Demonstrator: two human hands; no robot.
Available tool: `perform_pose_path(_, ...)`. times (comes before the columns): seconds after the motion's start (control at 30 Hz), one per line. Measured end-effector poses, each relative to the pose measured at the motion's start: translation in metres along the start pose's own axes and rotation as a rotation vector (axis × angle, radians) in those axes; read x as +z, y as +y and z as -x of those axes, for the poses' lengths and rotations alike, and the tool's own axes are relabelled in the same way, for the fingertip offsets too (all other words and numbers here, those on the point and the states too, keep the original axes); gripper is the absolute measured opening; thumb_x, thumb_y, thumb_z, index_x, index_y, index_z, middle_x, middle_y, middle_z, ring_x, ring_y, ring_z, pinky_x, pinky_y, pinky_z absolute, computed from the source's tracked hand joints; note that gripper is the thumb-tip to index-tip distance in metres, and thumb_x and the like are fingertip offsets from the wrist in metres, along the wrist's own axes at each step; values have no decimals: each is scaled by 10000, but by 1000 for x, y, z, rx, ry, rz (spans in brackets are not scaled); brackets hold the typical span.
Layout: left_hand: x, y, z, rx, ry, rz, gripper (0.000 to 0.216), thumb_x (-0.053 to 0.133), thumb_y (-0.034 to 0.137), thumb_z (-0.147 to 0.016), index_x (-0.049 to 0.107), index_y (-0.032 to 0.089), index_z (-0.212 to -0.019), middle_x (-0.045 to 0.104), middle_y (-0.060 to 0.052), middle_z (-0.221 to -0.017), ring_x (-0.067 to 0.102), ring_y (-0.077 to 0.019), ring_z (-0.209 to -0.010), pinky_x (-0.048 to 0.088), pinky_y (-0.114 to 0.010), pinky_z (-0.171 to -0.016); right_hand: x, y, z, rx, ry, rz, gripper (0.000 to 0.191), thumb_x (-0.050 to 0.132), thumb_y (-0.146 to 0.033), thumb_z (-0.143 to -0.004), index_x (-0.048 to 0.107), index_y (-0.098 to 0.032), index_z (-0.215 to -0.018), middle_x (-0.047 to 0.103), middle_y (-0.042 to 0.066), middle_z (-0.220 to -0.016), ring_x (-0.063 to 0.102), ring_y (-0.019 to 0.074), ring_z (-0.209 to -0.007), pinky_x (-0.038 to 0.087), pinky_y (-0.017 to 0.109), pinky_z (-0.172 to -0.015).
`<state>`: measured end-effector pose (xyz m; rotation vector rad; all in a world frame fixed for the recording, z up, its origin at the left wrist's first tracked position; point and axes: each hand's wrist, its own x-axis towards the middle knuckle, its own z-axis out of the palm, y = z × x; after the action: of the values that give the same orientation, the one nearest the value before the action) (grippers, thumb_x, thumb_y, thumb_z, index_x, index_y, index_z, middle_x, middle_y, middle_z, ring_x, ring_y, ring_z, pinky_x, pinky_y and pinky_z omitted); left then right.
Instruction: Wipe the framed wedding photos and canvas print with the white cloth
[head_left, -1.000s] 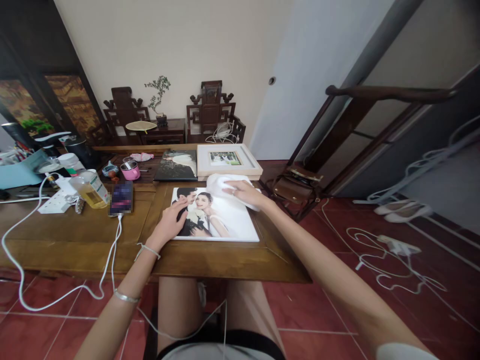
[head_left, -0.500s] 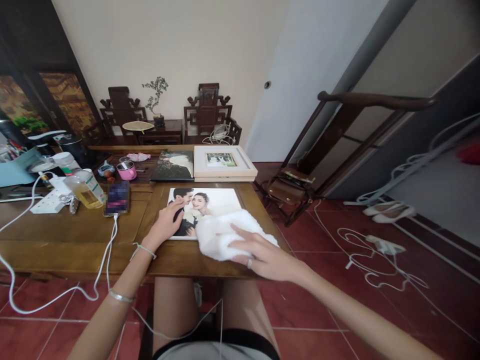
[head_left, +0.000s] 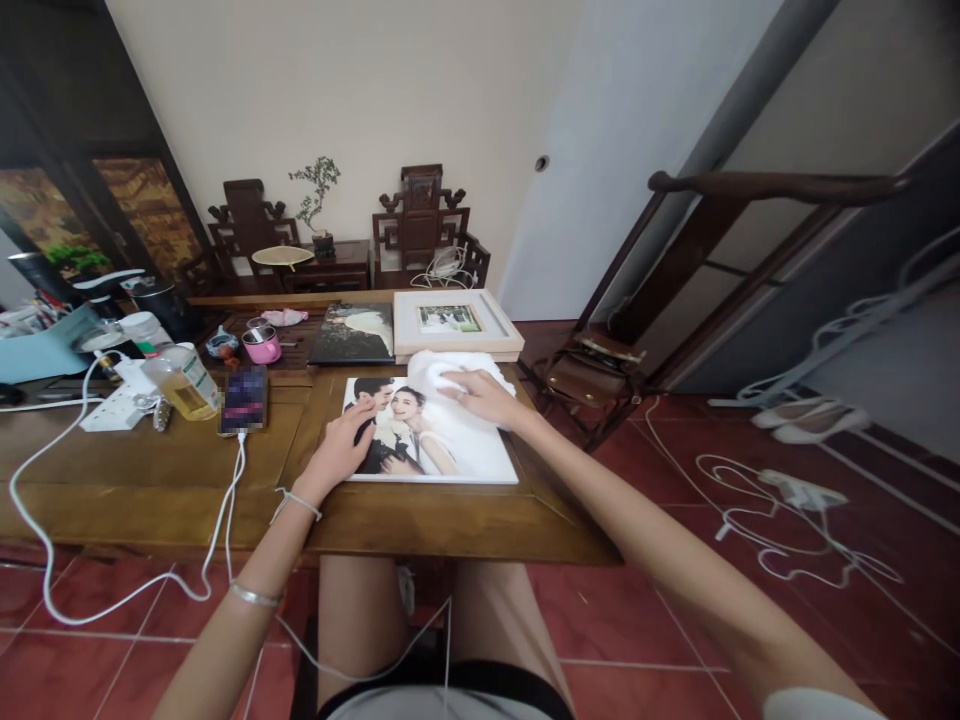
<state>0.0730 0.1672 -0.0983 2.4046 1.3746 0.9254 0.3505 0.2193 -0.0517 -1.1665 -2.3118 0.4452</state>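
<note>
A photo panel [head_left: 420, 445] showing a couple lies flat on the wooden table [head_left: 450, 525] in front of me. My left hand [head_left: 346, 440] rests on its left side with the fingers stretched out over the print. A white cloth [head_left: 427, 372], thick and fluffy, is bunched under my right hand [head_left: 480, 395], which grips it at the panel's far right part. The cloth covers the panel's upper right corner and comes close to the framed picture behind it.
Behind the panel lie a dark photo album [head_left: 352, 335] and a white-framed picture [head_left: 450, 318]. To the left are a phone [head_left: 244, 400] on a charging cable, a bottle of yellow liquid [head_left: 182, 383], a power strip [head_left: 120, 400] and a pink cup [head_left: 261, 344]. A wooden chair [head_left: 600, 375] stands at right.
My right hand has moved the white cloth away from me, from the panel's near right corner to its far edge, uncovering the lower right. My left hand stays on the panel.
</note>
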Motion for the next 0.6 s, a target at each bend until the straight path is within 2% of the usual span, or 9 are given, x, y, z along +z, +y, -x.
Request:
perform_pose_path(0.1, 2, 0, 0, -20, -1, -8, 361, 428, 238, -929, 614, 158, -1228, 556, -118, -1384, 443, -239, -1356, 349, -468, -1141, 5, -20, 33, -14, -62, 70, 357, 437, -306, -933, 661, -156, -1168, 739, 89, -939, 642, 308, -1044, 381, 510, -1027)
perform_pose_path(0.23, 4, 0, 0, -47, 1, -17, 349, 431, 226, -922, 625, 159, -1205, 560, -125, -1378, 454, -251, -1347, 360, -482, -1128, 5, -59, 94, -74, -143, 119, 326, 446, -259, -932, 662, -207, -1170, 657, 106, -1240, 452, 330, -1312, 388, 515, -1039)
perform_pose_path(0.33, 3, 1, 0, -38, -5, -17, 352, 432, 218, -920, 619, 160, -1212, 557, -126, -1381, 463, -246, -1340, 360, -471, -1128, 0, -85, 124, -193, -201, 95, 283, 447, -224, -931, 689, -218, -1077, 559, 105, -1377, 452, 297, -1320, 322, 508, -1106)
perform_pose_path(0.47, 2, 1, 1, -37, 1, 1, 348, 442, 223, -921, 613, 178, -1221, 557, -111, -1384, 462, -243, -1340, 349, -479, -1131, -3, -94, 121, -269, -237, 82, 261, 448, -223, -937, 692, -220, -1029, 617, 97, -1305, 513, 283, -1267, 290, 508, -1128)
perform_pose_path(0.6, 2, 0, 1, -25, 4, 19, 342, 442, 242, -929, 614, 190, -1221, 559, -101, -1384, 445, -239, -1353, 343, -475, -1136, 5, -70, 77, -193, -203, 131, 288, 445, -236, -941, 680, -218, -1106, 679, 84, -1202, 568, 292, -1198, 361, 495, -1073)
